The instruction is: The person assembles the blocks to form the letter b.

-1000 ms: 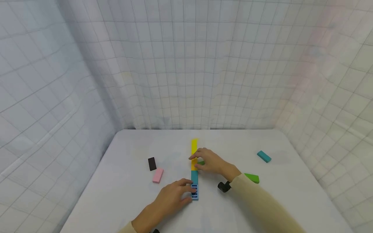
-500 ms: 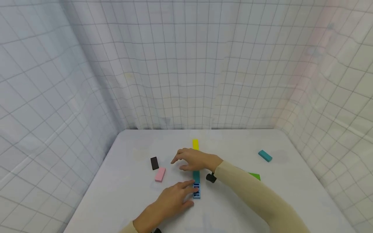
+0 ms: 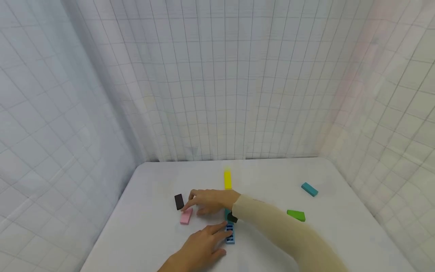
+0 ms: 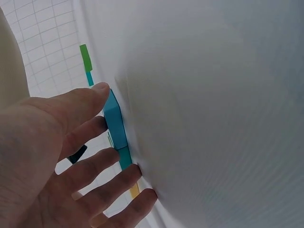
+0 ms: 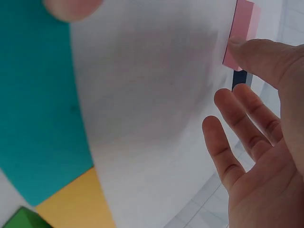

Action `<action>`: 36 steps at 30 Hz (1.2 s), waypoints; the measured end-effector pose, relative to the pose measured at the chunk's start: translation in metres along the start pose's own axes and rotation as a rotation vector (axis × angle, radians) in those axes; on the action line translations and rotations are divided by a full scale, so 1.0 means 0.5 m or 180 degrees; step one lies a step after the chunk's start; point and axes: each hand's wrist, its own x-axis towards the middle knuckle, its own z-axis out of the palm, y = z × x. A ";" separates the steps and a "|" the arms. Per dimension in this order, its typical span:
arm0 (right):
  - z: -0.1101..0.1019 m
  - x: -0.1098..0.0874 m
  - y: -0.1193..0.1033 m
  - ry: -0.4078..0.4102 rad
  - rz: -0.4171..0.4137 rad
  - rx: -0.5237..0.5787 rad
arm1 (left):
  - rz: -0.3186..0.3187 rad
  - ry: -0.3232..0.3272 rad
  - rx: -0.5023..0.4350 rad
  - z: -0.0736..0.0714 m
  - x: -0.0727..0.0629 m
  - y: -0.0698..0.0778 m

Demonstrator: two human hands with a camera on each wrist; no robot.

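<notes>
My left hand (image 3: 201,243) lies by the near end of a line of rectangular blocks, its loosely extended fingers touching the light-blue block (image 3: 230,240) with hollow cells. In the left wrist view that block (image 4: 114,121) sits beside my thumb and fingertips. Beyond it come a teal block (image 5: 42,104), an orange block (image 5: 83,204) and a yellow block (image 3: 227,180). My right hand (image 3: 209,200) reaches across this line, fingers spread and holding nothing. Its fingertips are right by a pink block (image 3: 186,217) and a dark block (image 3: 179,201). My right forearm hides the line's middle.
On the right of the white table (image 3: 272,177) lie a green block (image 3: 296,215) and another teal block (image 3: 309,189). A second green block (image 5: 23,219) lies beside the line. Gridded white curtains (image 3: 217,83) enclose the back and sides.
My right hand has moved left from above the orange block, across the line, to the pink and dark blocks. My left hand has stayed by the light-blue block.
</notes>
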 end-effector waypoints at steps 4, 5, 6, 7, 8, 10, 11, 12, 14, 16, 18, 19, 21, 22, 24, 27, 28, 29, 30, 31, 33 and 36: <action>0.035 0.010 -0.019 -0.0118 -0.0062 -0.0010 | 0.0006 -0.0089 -0.0114 0.021 -0.016 0.006; 0.040 0.012 -0.021 -0.0122 -0.0071 -0.0021 | 0.0014 -0.0078 -0.0117 0.024 -0.018 0.007; 0.042 0.013 -0.024 -0.0110 -0.0078 -0.0025 | 0.0020 -0.0069 -0.0113 0.026 -0.020 0.007; 0.043 0.014 -0.026 -0.0093 -0.0077 -0.0048 | 0.0028 -0.0049 -0.0111 0.028 -0.021 0.007; 0.044 0.015 -0.026 -0.0074 -0.0071 -0.0071 | 0.0028 -0.0031 -0.0098 0.029 -0.021 0.007; 0.041 0.017 -0.026 -0.0018 -0.0063 -0.0134 | 0.0029 0.0029 -0.0059 0.030 -0.021 0.006; 0.039 0.018 -0.025 0.0009 -0.0062 -0.0151 | 0.0021 0.0052 -0.0042 0.030 -0.020 0.005; 0.037 0.020 -0.023 0.0037 -0.0064 -0.0167 | 0.0005 0.0068 -0.0038 0.028 -0.020 0.005; 0.034 0.022 -0.019 0.0064 -0.0085 -0.0166 | -0.0041 0.0079 -0.0037 0.023 -0.020 0.006; 0.034 0.023 -0.016 0.0064 -0.0127 -0.0139 | -0.0051 0.0083 -0.0054 0.019 -0.022 0.007; 0.038 0.023 -0.013 0.0066 -0.0149 -0.0117 | -0.0049 0.0082 -0.0067 0.018 -0.023 0.006; 0.039 0.022 -0.012 0.0064 -0.0146 -0.0115 | -0.0021 0.0114 -0.0056 0.019 -0.025 0.006; 0.042 0.021 -0.010 0.0076 -0.0137 -0.0133 | 0.0024 0.0164 -0.0030 0.020 -0.026 0.004; 0.041 0.020 -0.010 0.0086 -0.0130 -0.0138 | 0.0040 0.0192 -0.0012 0.020 -0.027 0.004; 0.039 0.018 -0.009 0.0105 -0.0124 -0.0154 | 0.0055 0.0233 0.0011 0.019 -0.026 0.002; 0.033 0.010 -0.008 0.0150 -0.0124 -0.0170 | 0.0038 0.0243 0.0014 0.018 -0.023 0.002; 0.031 0.007 -0.007 0.0161 -0.0119 -0.0164 | 0.0034 0.0238 0.0013 0.018 -0.021 0.001; 0.029 0.004 -0.006 0.0176 -0.0113 -0.0162 | 0.0032 0.0232 0.0017 0.017 -0.019 0.001; 0.028 0.001 -0.005 0.0188 -0.0107 -0.0156 | 0.0031 0.0227 0.0020 0.017 -0.017 0.001; 0.027 -0.002 -0.004 0.0201 -0.0105 -0.0152 | 0.0033 0.0218 0.0025 0.016 -0.015 0.001; 0.026 -0.006 -0.002 0.0219 -0.0104 -0.0129 | 0.0049 0.0225 0.0032 0.015 -0.013 0.000; 0.024 -0.010 0.001 0.0258 -0.0114 -0.0091 | 0.0052 0.0235 0.0052 0.013 -0.012 -0.001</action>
